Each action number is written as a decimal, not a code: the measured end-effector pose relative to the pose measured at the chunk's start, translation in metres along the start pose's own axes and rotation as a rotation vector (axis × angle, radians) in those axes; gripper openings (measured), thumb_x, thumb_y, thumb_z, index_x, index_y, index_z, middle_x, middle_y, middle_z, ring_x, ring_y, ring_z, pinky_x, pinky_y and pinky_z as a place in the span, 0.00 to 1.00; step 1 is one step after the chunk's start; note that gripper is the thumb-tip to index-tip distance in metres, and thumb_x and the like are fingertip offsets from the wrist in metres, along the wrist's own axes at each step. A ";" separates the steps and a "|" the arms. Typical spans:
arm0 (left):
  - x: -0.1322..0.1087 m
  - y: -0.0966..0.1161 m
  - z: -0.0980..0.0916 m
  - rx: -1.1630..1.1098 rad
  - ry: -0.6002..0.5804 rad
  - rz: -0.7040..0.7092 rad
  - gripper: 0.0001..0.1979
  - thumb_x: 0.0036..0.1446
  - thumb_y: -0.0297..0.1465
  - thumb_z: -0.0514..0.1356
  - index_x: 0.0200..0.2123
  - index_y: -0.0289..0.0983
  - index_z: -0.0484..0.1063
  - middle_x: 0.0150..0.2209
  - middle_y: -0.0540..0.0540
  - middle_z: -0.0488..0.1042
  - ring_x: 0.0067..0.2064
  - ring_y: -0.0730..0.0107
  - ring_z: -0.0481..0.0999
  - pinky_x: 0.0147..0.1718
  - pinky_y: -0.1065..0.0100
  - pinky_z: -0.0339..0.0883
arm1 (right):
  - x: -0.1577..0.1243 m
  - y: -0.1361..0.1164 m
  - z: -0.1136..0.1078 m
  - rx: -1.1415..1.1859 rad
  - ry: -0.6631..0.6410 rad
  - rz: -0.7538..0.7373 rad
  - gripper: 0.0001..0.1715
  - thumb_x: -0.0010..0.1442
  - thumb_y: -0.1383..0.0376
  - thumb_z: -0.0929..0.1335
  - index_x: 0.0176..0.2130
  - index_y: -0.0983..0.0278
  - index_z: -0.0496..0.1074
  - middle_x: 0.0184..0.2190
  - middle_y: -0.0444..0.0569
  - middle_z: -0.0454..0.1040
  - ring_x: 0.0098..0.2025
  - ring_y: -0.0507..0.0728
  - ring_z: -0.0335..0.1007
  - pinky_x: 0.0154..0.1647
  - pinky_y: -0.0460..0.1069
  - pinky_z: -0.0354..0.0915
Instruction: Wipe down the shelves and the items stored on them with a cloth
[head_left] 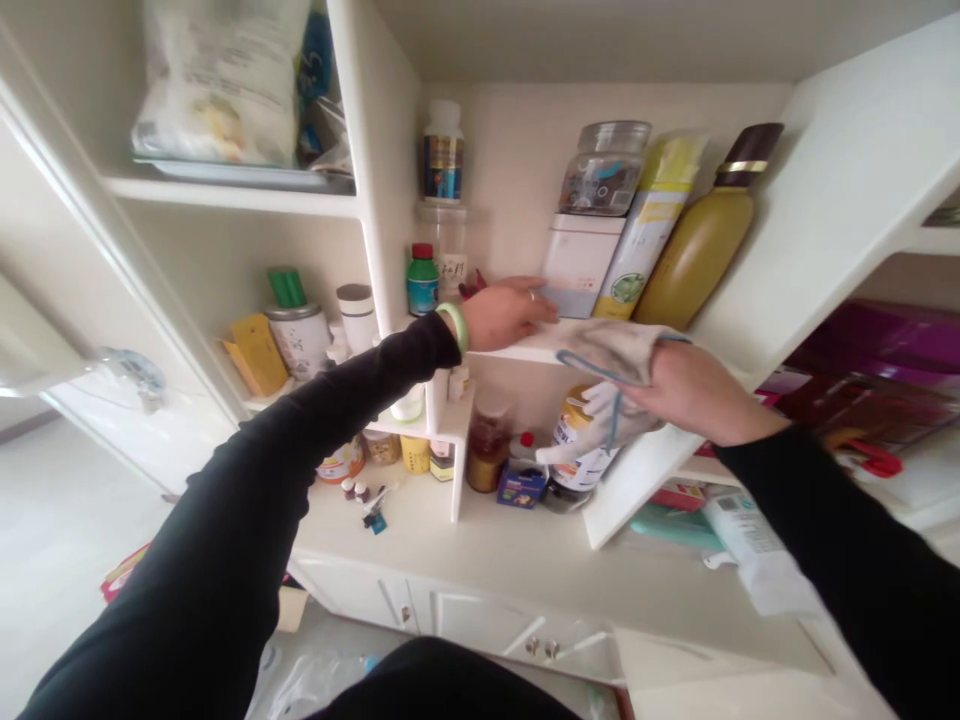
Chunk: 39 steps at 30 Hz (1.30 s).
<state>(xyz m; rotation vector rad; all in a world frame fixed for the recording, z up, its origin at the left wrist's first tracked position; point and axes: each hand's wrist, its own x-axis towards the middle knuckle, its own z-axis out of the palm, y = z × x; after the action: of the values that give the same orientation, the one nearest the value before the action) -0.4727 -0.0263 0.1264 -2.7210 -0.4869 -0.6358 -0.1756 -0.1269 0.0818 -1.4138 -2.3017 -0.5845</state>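
My right hand is closed around a pair of white knit work gloves with blue cuff edging, held at the front of the middle shelf. One glove hangs below the shelf edge, in front of a white-and-yellow can. My left hand, with a ring and a pale green bangle, reaches over the same shelf. Its fingers are stretched out close to a white tin box; whether they touch it I cannot tell. Just behind that wrist is a red-handled item, partly hidden.
A glass jar stands on the tin, beside a leaning yellow-and-white tube and an olive bottle. A green bottle with red cap is at left. Below, a dark blue box sits on the counter.
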 end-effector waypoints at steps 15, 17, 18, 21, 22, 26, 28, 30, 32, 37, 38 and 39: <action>-0.012 0.013 0.003 0.102 0.121 -0.165 0.13 0.68 0.26 0.61 0.46 0.40 0.88 0.55 0.41 0.85 0.74 0.46 0.69 0.78 0.38 0.53 | 0.041 -0.056 0.004 0.095 0.012 -0.098 0.38 0.61 0.65 0.71 0.69 0.61 0.73 0.63 0.54 0.80 0.66 0.68 0.77 0.69 0.62 0.72; -0.012 0.012 0.004 0.111 0.121 -0.174 0.14 0.67 0.24 0.61 0.45 0.40 0.87 0.55 0.41 0.86 0.74 0.47 0.69 0.78 0.38 0.53 | 0.040 -0.064 0.008 0.064 0.031 -0.075 0.36 0.59 0.67 0.69 0.66 0.63 0.76 0.62 0.55 0.81 0.64 0.68 0.78 0.67 0.61 0.73; -0.012 0.012 0.005 0.111 0.122 -0.173 0.14 0.66 0.24 0.61 0.45 0.39 0.87 0.54 0.41 0.86 0.74 0.47 0.69 0.78 0.39 0.53 | 0.038 -0.069 0.011 0.044 0.048 -0.065 0.36 0.58 0.68 0.69 0.65 0.63 0.76 0.62 0.56 0.81 0.63 0.69 0.78 0.66 0.61 0.73; -0.012 0.010 0.006 0.101 0.132 -0.175 0.14 0.66 0.24 0.60 0.45 0.39 0.87 0.54 0.40 0.86 0.74 0.47 0.69 0.78 0.39 0.53 | 0.035 -0.086 0.023 0.000 0.121 -0.048 0.36 0.56 0.67 0.69 0.63 0.66 0.77 0.61 0.59 0.82 0.62 0.71 0.78 0.65 0.62 0.72; -0.012 0.009 0.006 0.097 0.133 -0.182 0.14 0.66 0.23 0.60 0.46 0.38 0.86 0.54 0.41 0.86 0.74 0.47 0.69 0.78 0.39 0.53 | 0.034 -0.092 0.029 -0.002 0.149 -0.045 0.34 0.58 0.66 0.69 0.63 0.67 0.78 0.60 0.60 0.82 0.63 0.72 0.77 0.65 0.63 0.71; -0.012 0.008 0.004 0.082 0.088 -0.209 0.14 0.67 0.22 0.60 0.47 0.39 0.85 0.56 0.44 0.85 0.75 0.48 0.68 0.78 0.41 0.54 | 0.034 -0.100 0.058 0.063 0.320 -0.042 0.30 0.60 0.59 0.69 0.59 0.65 0.80 0.58 0.60 0.82 0.63 0.73 0.76 0.66 0.67 0.69; -0.012 0.007 0.003 0.074 0.070 -0.205 0.13 0.68 0.23 0.60 0.47 0.39 0.85 0.56 0.45 0.85 0.76 0.49 0.67 0.79 0.43 0.54 | 0.036 -0.100 0.073 0.132 0.458 -0.041 0.29 0.59 0.57 0.69 0.56 0.66 0.81 0.54 0.61 0.84 0.59 0.74 0.77 0.65 0.69 0.69; -0.013 0.005 0.003 0.064 0.081 -0.193 0.13 0.70 0.25 0.60 0.47 0.38 0.86 0.57 0.45 0.85 0.75 0.50 0.68 0.78 0.45 0.55 | 0.035 -0.105 0.083 0.226 0.569 -0.059 0.26 0.57 0.57 0.70 0.51 0.66 0.83 0.48 0.61 0.85 0.55 0.73 0.78 0.63 0.70 0.70; -0.013 0.005 0.004 0.050 0.109 -0.188 0.13 0.71 0.26 0.60 0.46 0.38 0.86 0.57 0.45 0.85 0.74 0.52 0.70 0.78 0.46 0.58 | 0.026 -0.120 0.086 0.378 0.583 -0.145 0.20 0.57 0.58 0.70 0.46 0.64 0.83 0.45 0.59 0.85 0.54 0.71 0.79 0.62 0.67 0.72; -0.006 0.013 -0.003 0.039 0.113 -0.221 0.10 0.69 0.22 0.62 0.46 0.35 0.84 0.59 0.43 0.84 0.71 0.59 0.75 0.76 0.51 0.64 | -0.045 -0.174 0.102 0.900 0.084 -0.265 0.18 0.51 0.67 0.69 0.43 0.60 0.81 0.44 0.51 0.85 0.45 0.62 0.82 0.50 0.55 0.78; -0.005 0.017 -0.006 0.048 0.110 -0.222 0.09 0.70 0.23 0.62 0.47 0.34 0.83 0.60 0.43 0.83 0.71 0.60 0.75 0.75 0.52 0.66 | -0.066 -0.178 0.114 0.963 -0.008 -0.208 0.20 0.49 0.69 0.69 0.43 0.60 0.81 0.43 0.50 0.85 0.43 0.61 0.83 0.48 0.54 0.78; -0.007 0.021 -0.009 0.065 0.121 -0.209 0.10 0.73 0.25 0.60 0.49 0.33 0.82 0.61 0.42 0.82 0.71 0.61 0.75 0.74 0.52 0.66 | -0.088 -0.179 0.128 1.001 -0.072 -0.122 0.22 0.48 0.70 0.67 0.43 0.61 0.81 0.41 0.48 0.85 0.41 0.60 0.83 0.46 0.53 0.78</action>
<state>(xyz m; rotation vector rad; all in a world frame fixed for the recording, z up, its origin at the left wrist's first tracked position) -0.4736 -0.0496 0.1266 -2.5730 -0.7545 -0.8170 -0.3118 -0.1977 -0.0986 -0.7943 -2.1890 0.5574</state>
